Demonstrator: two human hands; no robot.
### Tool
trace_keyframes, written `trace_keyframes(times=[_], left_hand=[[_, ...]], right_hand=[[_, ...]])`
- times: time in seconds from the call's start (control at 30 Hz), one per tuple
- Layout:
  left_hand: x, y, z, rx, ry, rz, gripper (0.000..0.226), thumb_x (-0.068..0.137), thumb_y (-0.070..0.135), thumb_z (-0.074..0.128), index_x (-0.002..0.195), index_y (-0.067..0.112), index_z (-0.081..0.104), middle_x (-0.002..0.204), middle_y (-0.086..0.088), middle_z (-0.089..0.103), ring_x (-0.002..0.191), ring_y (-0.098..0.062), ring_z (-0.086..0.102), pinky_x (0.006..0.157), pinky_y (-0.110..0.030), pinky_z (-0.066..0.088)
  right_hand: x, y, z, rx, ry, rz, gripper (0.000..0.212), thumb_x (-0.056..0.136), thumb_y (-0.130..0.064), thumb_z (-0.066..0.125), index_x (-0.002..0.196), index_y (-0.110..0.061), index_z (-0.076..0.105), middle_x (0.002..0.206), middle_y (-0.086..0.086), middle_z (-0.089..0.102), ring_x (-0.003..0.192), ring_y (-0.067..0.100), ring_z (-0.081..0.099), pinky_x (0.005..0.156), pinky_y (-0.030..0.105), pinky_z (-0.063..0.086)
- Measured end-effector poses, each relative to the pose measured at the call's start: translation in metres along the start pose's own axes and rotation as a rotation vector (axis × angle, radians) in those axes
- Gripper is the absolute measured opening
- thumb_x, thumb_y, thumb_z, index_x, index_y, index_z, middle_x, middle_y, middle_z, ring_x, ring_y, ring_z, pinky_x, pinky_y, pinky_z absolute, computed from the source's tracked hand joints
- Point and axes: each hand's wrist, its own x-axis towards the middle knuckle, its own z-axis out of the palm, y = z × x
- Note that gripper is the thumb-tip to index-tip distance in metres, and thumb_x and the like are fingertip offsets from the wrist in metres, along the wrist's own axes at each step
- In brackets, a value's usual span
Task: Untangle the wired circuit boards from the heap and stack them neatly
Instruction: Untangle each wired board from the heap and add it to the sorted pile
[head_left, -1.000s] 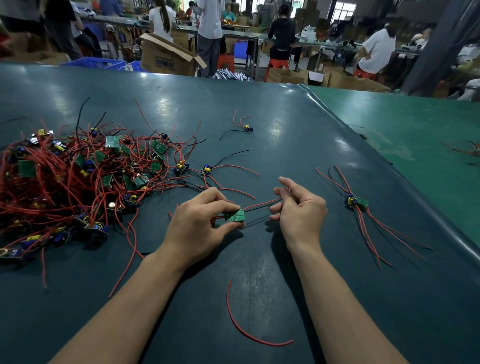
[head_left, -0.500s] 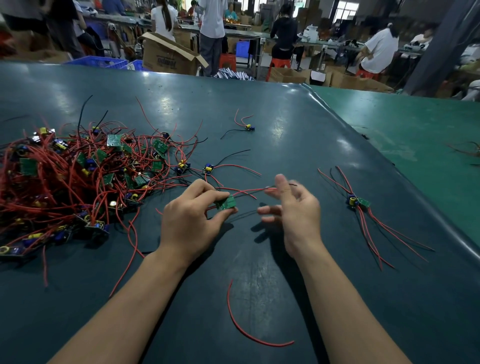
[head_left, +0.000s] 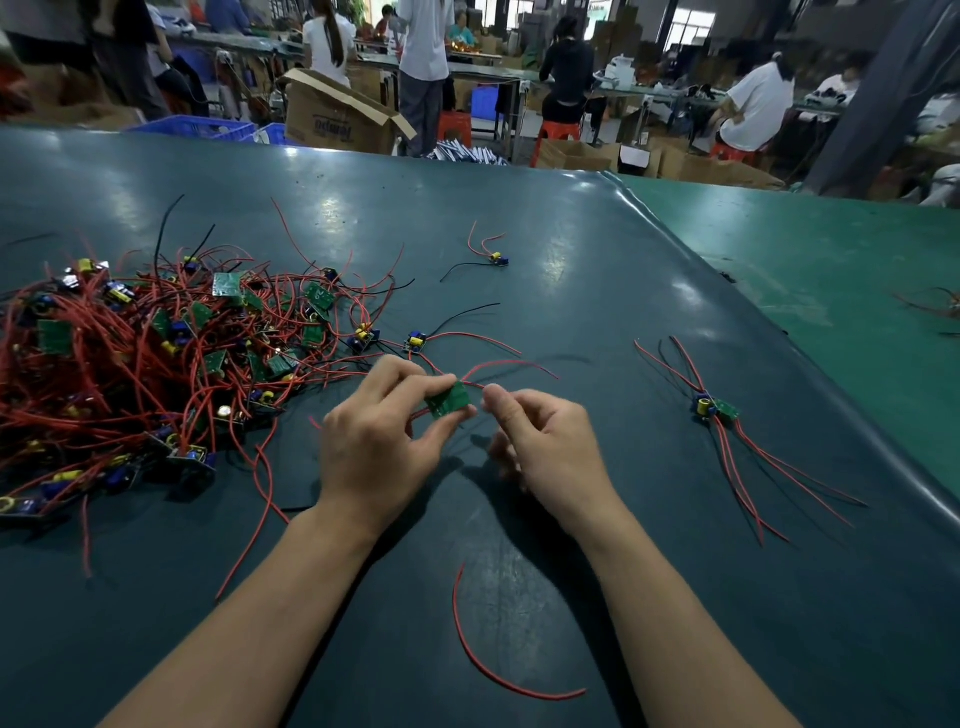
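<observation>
Pinching green board (head_left: 448, 400) in our left hand (head_left: 379, 441); right hand (head_left: 545, 441) beside it, fingers curled, grasp unclear; heap (head_left: 156, 364) left on tabletop (head_left: 571, 260).

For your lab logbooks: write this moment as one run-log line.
left hand: grip on green board | right hand: pinching wire | heap: tangled | stack: started

Factory floor: workers (head_left: 753, 98) at long benches (head_left: 467, 65), cardboard boxes (head_left: 332, 117).

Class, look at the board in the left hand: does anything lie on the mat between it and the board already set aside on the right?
Nothing visible does. The mat is bare between the held board and the set-aside board.
</observation>
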Motion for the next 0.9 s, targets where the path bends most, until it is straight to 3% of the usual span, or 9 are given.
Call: trace_keyframes(times=[0.07, 0.13, 0.3, 0.47, 0.53, 0.67, 0.73, 0.83, 0.9], left_hand=[[-0.001, 0.001, 0.002, -0.076, -0.075, 0.066, 0.026, 0.078, 0.024, 0.078, 0.099, 0.009, 0.076, 0.087, -0.006, 0.063, 0.073, -0.020, 0.062, 0.060, -0.037, 0.054], [-0.001, -0.001, 0.003, -0.113, -0.099, 0.083, 0.028, 0.080, 0.026, 0.078, 0.101, 0.008, 0.076, 0.087, -0.006, 0.063, 0.075, -0.020, 0.063, 0.062, -0.038, 0.054], [-0.004, -0.002, 0.004, -0.117, -0.138, 0.135, 0.027, 0.077, 0.025, 0.080, 0.098, 0.009, 0.076, 0.087, -0.004, 0.061, 0.072, -0.020, 0.062, 0.059, -0.037, 0.053], [-0.003, -0.002, 0.005, -0.096, -0.125, 0.121, 0.026, 0.076, 0.029, 0.082, 0.096, 0.014, 0.077, 0.086, -0.001, 0.063, 0.065, -0.008, 0.051, 0.054, -0.030, 0.050], [-0.003, -0.002, 0.004, -0.095, -0.118, 0.122, 0.026, 0.075, 0.030, 0.083, 0.095, 0.015, 0.078, 0.086, 0.000, 0.063, 0.065, -0.001, 0.041, 0.053, -0.027, 0.048], [-0.004, -0.001, 0.002, -0.062, -0.066, 0.104, 0.025, 0.076, 0.029, 0.083, 0.095, 0.014, 0.077, 0.086, -0.002, 0.064, 0.067, -0.015, 0.059, 0.054, -0.034, 0.052], [-0.002, -0.003, 0.000, -0.037, 0.032, 0.025, 0.024, 0.077, 0.029, 0.082, 0.095, 0.013, 0.077, 0.088, -0.003, 0.064, 0.071, -0.018, 0.062, 0.057, -0.037, 0.053], [0.000, -0.003, -0.003, 0.000, 0.125, -0.015, 0.027, 0.081, 0.030, 0.079, 0.100, 0.012, 0.074, 0.091, -0.003, 0.062, 0.070, -0.013, 0.056, 0.057, -0.035, 0.052], [-0.002, -0.001, -0.002, -0.030, 0.049, 0.064, 0.026, 0.083, 0.027, 0.076, 0.104, 0.013, 0.074, 0.092, -0.003, 0.062, 0.070, -0.010, 0.052, 0.055, -0.033, 0.051]], right_hand=[[0.000, -0.001, 0.001, 0.002, -0.113, -0.071, 0.031, 0.100, -0.027, 0.054, 0.077, -0.011, 0.066, 0.048, -0.008, 0.049, 0.041, 0.005, 0.041, 0.041, 0.018, 0.034], [0.001, 0.000, 0.001, 0.025, -0.103, -0.121, 0.027, 0.100, -0.022, 0.055, 0.083, -0.009, 0.071, 0.047, -0.012, 0.040, 0.044, 0.002, 0.032, 0.043, 0.015, 0.029], [0.002, -0.002, -0.003, 0.312, -0.034, 0.059, 0.014, 0.090, -0.022, 0.068, 0.086, -0.012, 0.077, 0.047, -0.008, 0.030, 0.040, 0.007, 0.022, 0.037, 0.016, 0.019], [0.012, -0.007, -0.016, 0.385, 0.338, 0.107, 0.022, 0.092, -0.017, 0.066, 0.083, 0.003, 0.069, 0.045, -0.006, 0.033, 0.035, 0.005, 0.024, 0.035, 0.014, 0.018], [0.016, -0.007, -0.026, 0.460, 0.492, 0.092, 0.019, 0.095, -0.017, 0.063, 0.082, -0.006, 0.071, 0.046, -0.006, 0.040, 0.035, 0.003, 0.030, 0.034, 0.014, 0.021], [0.017, -0.007, -0.031, 0.555, 0.596, 0.046, 0.029, 0.103, -0.027, 0.048, 0.088, -0.010, 0.067, 0.047, -0.005, 0.051, 0.032, 0.008, 0.036, 0.037, 0.016, 0.025], [0.018, -0.008, -0.033, 0.609, 0.540, 0.135, 0.035, 0.104, -0.036, 0.040, 0.099, -0.010, 0.063, 0.051, -0.001, 0.059, 0.033, 0.011, 0.042, 0.036, 0.016, 0.029], [0.009, -0.009, -0.020, 0.358, 0.114, 0.237, 0.049, 0.094, -0.055, 0.047, 0.098, -0.010, 0.064, 0.051, 0.002, 0.058, 0.034, 0.011, 0.047, 0.032, 0.015, 0.028], [-0.001, -0.009, -0.007, 0.199, -0.137, 0.190, 0.050, 0.080, -0.062, 0.056, 0.085, -0.015, 0.071, 0.051, 0.002, 0.054, 0.034, 0.011, 0.046, 0.033, 0.015, 0.028]])
